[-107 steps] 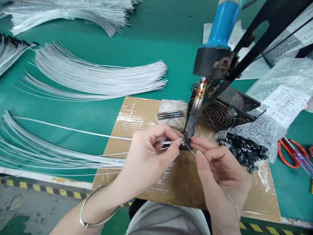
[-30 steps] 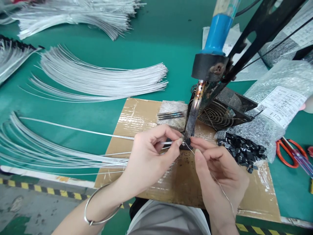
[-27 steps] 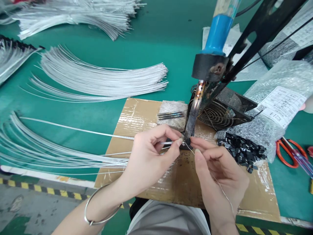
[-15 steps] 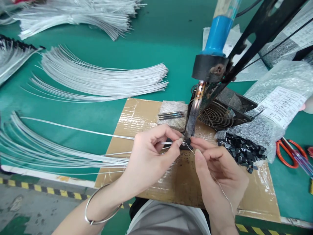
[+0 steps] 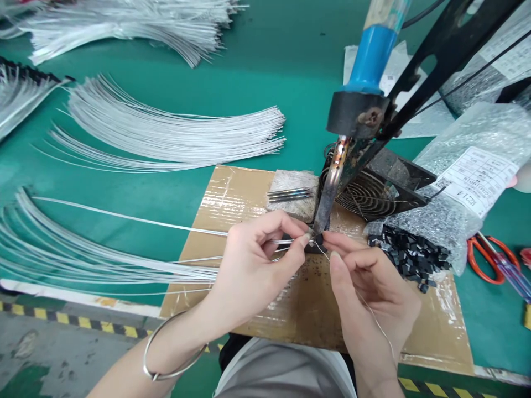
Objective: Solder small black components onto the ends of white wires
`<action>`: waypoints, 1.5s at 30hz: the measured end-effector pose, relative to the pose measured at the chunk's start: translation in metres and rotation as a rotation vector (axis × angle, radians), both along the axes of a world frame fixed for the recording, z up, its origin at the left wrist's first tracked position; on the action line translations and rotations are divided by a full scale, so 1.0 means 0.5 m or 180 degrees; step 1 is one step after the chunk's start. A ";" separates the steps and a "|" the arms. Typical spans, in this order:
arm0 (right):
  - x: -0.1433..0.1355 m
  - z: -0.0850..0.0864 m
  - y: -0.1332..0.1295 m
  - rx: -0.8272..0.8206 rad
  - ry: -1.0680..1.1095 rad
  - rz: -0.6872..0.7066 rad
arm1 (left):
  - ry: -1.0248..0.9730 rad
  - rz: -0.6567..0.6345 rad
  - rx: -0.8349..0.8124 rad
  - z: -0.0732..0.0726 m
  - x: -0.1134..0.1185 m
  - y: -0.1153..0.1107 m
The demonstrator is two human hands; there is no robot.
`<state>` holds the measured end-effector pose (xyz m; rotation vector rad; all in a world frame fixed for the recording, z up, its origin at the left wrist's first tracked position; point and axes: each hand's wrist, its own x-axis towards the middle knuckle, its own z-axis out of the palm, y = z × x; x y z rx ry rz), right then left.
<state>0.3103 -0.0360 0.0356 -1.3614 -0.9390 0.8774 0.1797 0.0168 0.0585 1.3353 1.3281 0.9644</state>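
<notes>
My left hand (image 5: pixel 265 260) pinches a thin white cable (image 5: pixel 124 215) close to its end, just under the tip of a soldering iron (image 5: pixel 332 190). The iron has a blue handle and is clamped in a black stand, pointing down. In my right hand (image 5: pixel 369 293) a fine strand of solder wire (image 5: pixel 379 326) is held between thumb and fingers; its end reaches the iron's tip. A small black piece (image 5: pixel 318 240) sits at the tip between both hands, partly hidden by the fingers. More white cables (image 5: pixel 166 271) run under my left hand.
Cardboard (image 5: pixel 440 331) covers the green table (image 5: pixel 307 99) under my hands. A fan (image 5: pixel 369 193) lies behind the iron. Small black parts (image 5: pixel 409 254), orange-handled scissors (image 5: pixel 481 265) and a bubble-wrap bag (image 5: pixel 460 221) are to the right. A cable bundle (image 5: pixel 174 130) lies at the left.
Both hands keep almost the same pose at the iron's tip. The view has shifted very slightly; nothing has been let go or picked up.
</notes>
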 end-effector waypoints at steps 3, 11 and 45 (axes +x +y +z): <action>-0.001 0.001 0.000 -0.0014 0.0013 -0.0016 | 0.0025 -0.0003 0.0018 0.000 0.001 0.001; 0.001 0.000 0.002 -0.0007 -0.0005 -0.0027 | 0.0039 0.0012 0.0005 0.000 0.003 0.001; -0.001 -0.003 -0.002 0.0055 -0.0206 -0.0041 | 0.0002 -0.0026 0.0074 -0.005 0.001 -0.003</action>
